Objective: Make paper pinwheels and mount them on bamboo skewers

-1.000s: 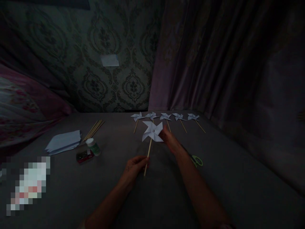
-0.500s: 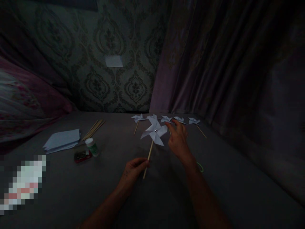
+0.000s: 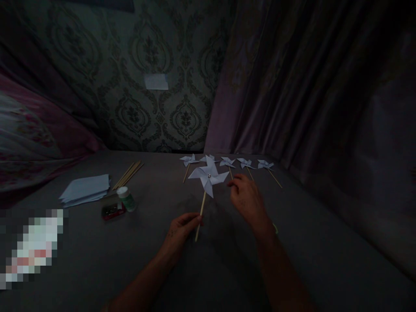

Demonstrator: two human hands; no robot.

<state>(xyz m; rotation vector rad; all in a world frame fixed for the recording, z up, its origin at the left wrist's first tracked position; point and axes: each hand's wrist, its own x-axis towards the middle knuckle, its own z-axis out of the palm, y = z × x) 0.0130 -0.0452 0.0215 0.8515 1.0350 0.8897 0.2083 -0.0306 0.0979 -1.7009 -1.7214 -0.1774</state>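
Observation:
A white paper pinwheel (image 3: 212,184) with a shiny round pin at its centre is held up in front of me, tilted slightly to the right. My left hand (image 3: 182,232) grips the lower part of its wooden stick (image 3: 203,204) between thumb and fingers. Just right of the blades is my right hand (image 3: 247,197), its fingers curled in and holding nothing that I can see. Its fingertips are close to the right blade's tip; whether they touch it I cannot tell. Behind, several more white pinwheels (image 3: 246,164) lie in a row.
On the left lie a stack of white paper (image 3: 86,190) and a bundle of wooden sticks (image 3: 129,174). Nearby are a white-capped bottle (image 3: 126,200) and a small red box (image 3: 113,211) of dark items. A green ring-like thing (image 3: 276,228) is partly hidden by my right forearm.
The held pinwheel's blades have turned. My right hand has drawn back a little toward me, and its outstretched fingers have curled in. My left hand keeps its grip on the stick.

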